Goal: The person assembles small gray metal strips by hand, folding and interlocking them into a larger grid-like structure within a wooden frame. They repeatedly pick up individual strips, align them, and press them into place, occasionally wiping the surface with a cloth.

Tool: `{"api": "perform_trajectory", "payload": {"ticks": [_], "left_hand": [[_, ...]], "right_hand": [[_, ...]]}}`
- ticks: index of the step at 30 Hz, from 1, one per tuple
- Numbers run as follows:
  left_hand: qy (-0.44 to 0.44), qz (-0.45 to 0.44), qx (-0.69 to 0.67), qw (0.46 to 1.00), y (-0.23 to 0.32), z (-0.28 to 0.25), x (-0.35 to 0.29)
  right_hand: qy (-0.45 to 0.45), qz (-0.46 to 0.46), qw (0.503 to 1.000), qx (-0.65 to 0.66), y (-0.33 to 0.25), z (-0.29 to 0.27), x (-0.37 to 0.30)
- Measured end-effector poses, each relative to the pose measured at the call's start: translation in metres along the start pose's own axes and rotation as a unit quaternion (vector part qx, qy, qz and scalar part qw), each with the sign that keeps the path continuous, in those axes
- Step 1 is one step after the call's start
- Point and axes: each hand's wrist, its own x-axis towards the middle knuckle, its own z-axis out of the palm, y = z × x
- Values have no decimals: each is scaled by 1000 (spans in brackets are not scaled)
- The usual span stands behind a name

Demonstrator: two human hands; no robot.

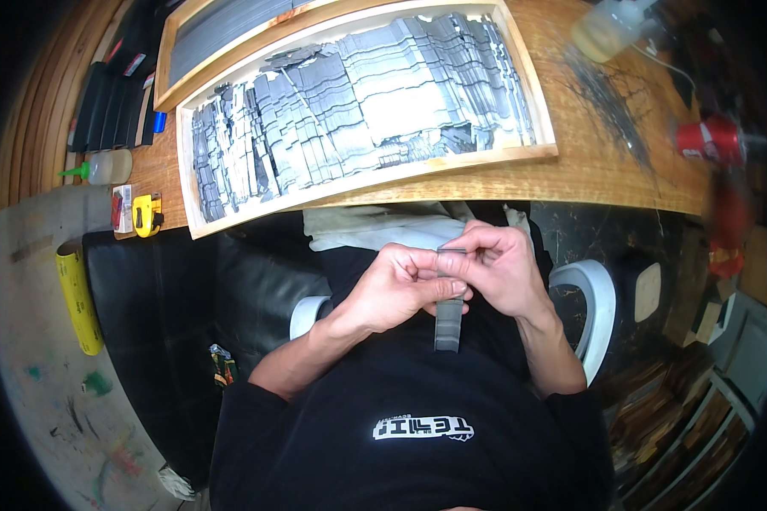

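- A wooden table (pixel 605 180) is set at 12 o'clock from the hands, its near edge bowed by the lens.
- Paint-stained floor (pixel 51 409) is seen between 8 and 9 o'clock, bordered by a black leather seat (pixel 179 298) at 9.
- A white chair arm (pixel 603 307) is placed at 3 o'clock; wood pieces (pixel 665 430) are stacked at 4.
- A wood-framed tray (pixel 486 160) is laid between 11 and 12 o'clock, filled with grey strips (pixel 315 128) in uneven rows; a second wooden frame (pixel 169 64) is partly shown at 11.
- Dark wiry bristles (pixel 609 98) are scattered between 1 and 2 o'clock, below a clear bottle (pixel 603 34); a red can (pixel 709 140) is stood at 2.
- A yellow tape measure (pixel 148 215) and a green-tipped bottle (pixel 109 168) are grouped near 10 o'clock; a yellow tube (pixel 78 298) is seen at 9.
- A pale cloth (pixel 375 230) is draped between hands and table.
- One banded grey strip (pixel 448 328) is pinched above the lap by the left hand (pixel 392 289) and right hand (pixel 507 268), its lower end hung toward 6 o'clock, its upper part largely covered by fingers.
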Motion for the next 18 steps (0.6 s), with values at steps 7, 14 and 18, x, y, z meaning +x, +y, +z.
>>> {"api": "perform_trajectory", "payload": {"ticks": [7, 14, 18], "left_hand": [[-5, -17, -68, 998, 10, -22, 29], [51, 49, 113, 991, -1, -30, 32], [173, 309, 380, 855, -13, -12, 16]], "right_hand": [[35, 86, 981, 173, 1, 8, 21], [41, 32, 985, 163, 13, 13, 23], [83, -112, 987, -75, -2, 20, 9]]}}
